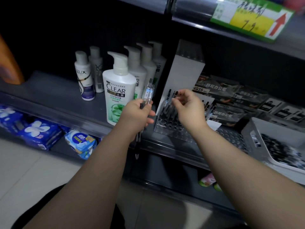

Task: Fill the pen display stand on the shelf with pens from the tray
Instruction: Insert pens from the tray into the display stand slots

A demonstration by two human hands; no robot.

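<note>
the left hand (137,113) has its fingers clamped around a bundle of pens (148,93), slim clear barrels with pale blue labels, held upright just left of the display stand (170,128). the stand is a clear plastic base dotted with round holes, backed by a flat white panel, on the dark shelf (57,90). the right hand (189,109) fingers pinch a thin dark pen (176,93) over its far rows. a white plastic tray (257,129) of pens sits near right. a glossy white shampoo bottle (118,90) stands to the left.
</note>
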